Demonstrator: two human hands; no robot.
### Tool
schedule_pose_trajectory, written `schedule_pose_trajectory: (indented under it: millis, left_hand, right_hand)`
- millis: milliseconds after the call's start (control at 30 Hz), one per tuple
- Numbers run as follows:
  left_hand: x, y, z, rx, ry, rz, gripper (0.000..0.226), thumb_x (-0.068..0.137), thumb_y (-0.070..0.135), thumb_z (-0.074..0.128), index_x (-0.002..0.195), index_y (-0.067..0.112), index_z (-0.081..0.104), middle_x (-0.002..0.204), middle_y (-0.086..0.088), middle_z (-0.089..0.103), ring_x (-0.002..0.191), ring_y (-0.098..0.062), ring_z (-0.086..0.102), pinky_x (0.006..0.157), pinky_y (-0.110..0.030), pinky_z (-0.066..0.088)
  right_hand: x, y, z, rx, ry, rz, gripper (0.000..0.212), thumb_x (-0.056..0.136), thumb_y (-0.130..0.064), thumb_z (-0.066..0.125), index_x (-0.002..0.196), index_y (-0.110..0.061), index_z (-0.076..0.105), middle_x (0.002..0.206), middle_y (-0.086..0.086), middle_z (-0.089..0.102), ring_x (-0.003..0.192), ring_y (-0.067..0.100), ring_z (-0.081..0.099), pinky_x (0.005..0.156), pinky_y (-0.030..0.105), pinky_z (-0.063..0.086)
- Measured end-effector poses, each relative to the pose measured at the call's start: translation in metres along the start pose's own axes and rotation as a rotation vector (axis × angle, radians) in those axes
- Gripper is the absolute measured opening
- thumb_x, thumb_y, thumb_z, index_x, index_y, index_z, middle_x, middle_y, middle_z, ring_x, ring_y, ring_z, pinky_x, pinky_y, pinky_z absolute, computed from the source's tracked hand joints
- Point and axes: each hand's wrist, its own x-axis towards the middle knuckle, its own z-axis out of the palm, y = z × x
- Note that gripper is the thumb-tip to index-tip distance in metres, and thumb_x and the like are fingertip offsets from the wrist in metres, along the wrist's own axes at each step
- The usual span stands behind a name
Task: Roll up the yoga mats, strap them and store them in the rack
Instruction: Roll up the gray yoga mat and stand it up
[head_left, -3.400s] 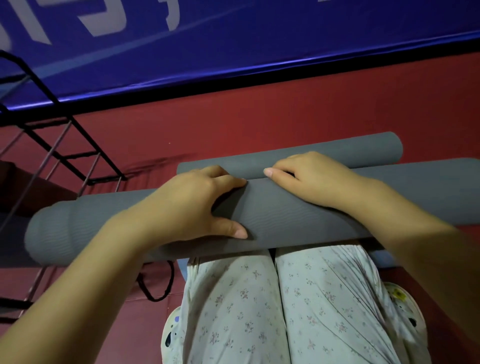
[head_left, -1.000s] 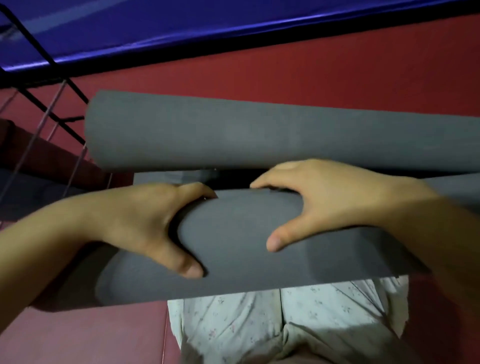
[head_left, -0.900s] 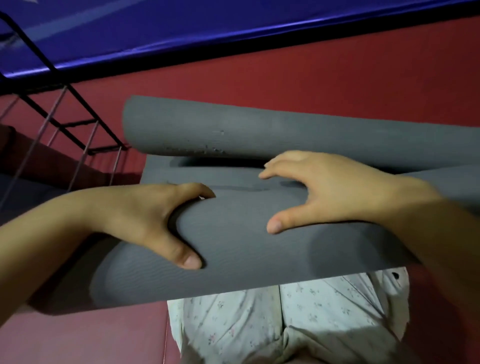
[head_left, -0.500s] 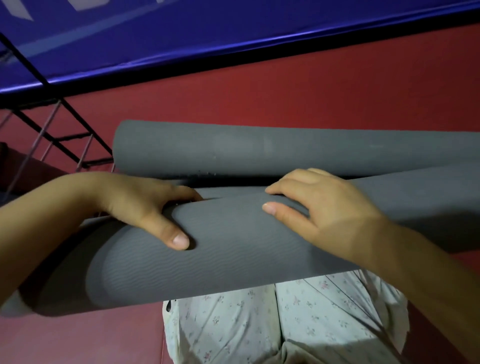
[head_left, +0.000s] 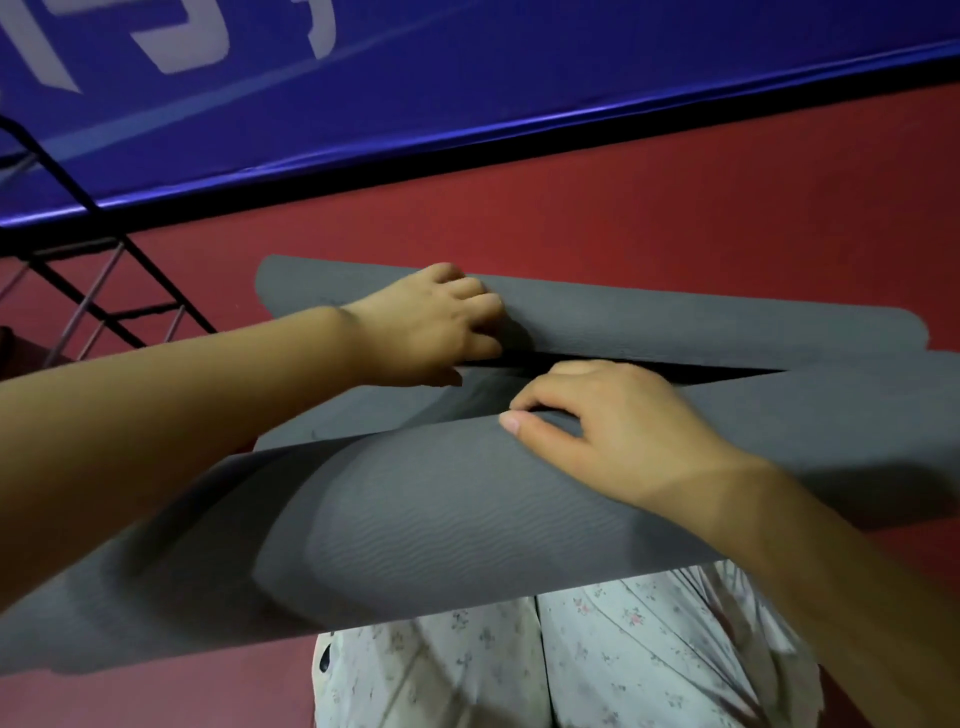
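A thick grey rolled foam yoga mat (head_left: 467, 525) lies crosswise; right hand (head_left: 613, 431) pinches its edge, left hand (head_left: 431, 327) grips the loose far flap (head_left: 649, 322).

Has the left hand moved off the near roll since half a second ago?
Yes. The left hand has gone forward, toward the red floor, onto the far mat fold.

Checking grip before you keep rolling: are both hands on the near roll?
No, only the right hand grips the near roll; the left hand holds the far flap of the mat.
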Motion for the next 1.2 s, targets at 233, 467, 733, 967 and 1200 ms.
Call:
schedule_pose_trajectory:
  millis: [233,467,733,967,1200]
  left_hand:
    - [0.012,-0.02,0.023,0.08,-0.022,-0.233,0.078,0.079,0.004,0.058,0.139,0.034,0.02,0.139,-0.028,0.036,0.112,-0.045,0.049,0.076,-0.056,0.049]
    - [0.004,-0.037,0.008,-0.251,0.113,-0.264,0.08,0.079,-0.011,0.056,0.14,0.037,0.041,0.132,-0.02,0.045,0.104,-0.041,0.056,0.072,-0.045,0.052]
    - [-0.005,-0.032,-0.009,-0.365,0.177,-0.281,0.066,0.082,-0.005,0.057,0.134,0.035,0.051,0.129,-0.02,0.051,0.103,-0.04,0.06,0.072,-0.039,0.05]
    - [-0.001,-0.035,-0.016,-0.411,0.206,-0.304,0.061,0.087,0.0,0.056,0.134,0.038,0.05,0.131,-0.018,0.05,0.102,-0.039,0.061,0.078,-0.047,0.054]
    - [-0.001,-0.034,-0.02,-0.414,0.232,-0.307,0.063,0.085,-0.006,0.053,0.134,0.035,0.051,0.128,-0.016,0.054,0.099,-0.038,0.062,0.076,-0.044,0.054]
  right_hand:
    - [0.01,0.01,-0.003,0.004,-0.031,-0.018,0.061,0.077,-0.069,0.022,0.095,-0.033,0.068,0.089,-0.014,0.065,0.087,0.006,0.059,0.076,0.034,0.048]
    - [0.043,0.017,-0.014,-0.048,-0.102,-0.038,0.037,0.086,-0.058,0.047,0.097,-0.03,0.068,0.086,-0.01,0.067,0.083,0.008,0.058,0.072,0.031,0.047]
    - [0.04,0.013,-0.013,-0.233,0.312,-0.183,0.039,0.084,-0.048,0.045,0.067,-0.02,0.066,0.054,-0.005,0.059,0.05,0.021,0.059,0.042,0.025,0.04]
    - [-0.011,-0.01,-0.024,-0.314,-0.065,-0.069,0.066,0.09,-0.064,0.014,0.107,-0.029,0.067,0.108,-0.012,0.068,0.1,0.01,0.065,0.081,0.028,0.055]
    - [0.014,0.013,-0.008,-0.226,0.01,-0.083,0.089,0.071,-0.08,0.009,0.133,-0.024,0.041,0.131,-0.006,0.052,0.127,0.013,0.041,0.105,0.023,0.016]
